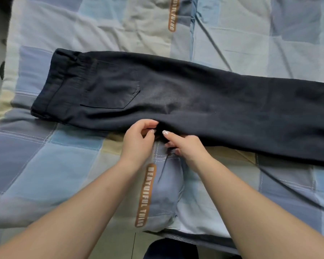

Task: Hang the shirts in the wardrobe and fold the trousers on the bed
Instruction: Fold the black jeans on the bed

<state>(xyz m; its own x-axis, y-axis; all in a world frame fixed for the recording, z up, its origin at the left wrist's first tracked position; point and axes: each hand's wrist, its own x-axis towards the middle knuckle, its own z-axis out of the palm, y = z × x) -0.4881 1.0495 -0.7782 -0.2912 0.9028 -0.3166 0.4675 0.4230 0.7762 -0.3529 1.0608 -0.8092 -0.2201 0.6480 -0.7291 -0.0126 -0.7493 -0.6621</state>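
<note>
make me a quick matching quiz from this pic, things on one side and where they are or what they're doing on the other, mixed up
Things:
1. dark navy cotton trousers
2. left hand
3. right hand
4. orange lettered strip on the blue patchwork quilt

Places or states:
A. between the two forearms
B. laid flat across the bed, waistband to the left
C. at the trousers' near edge, forefinger stretched out
D. at the trousers' near edge, fingers curled over the crotch fabric

Pairs: 1-B, 2-D, 3-C, 4-A

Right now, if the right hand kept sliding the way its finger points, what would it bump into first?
The right hand points up and left at the near edge of the dark trousers, so it would likely meet that cloth first, right beside the left hand.
</note>
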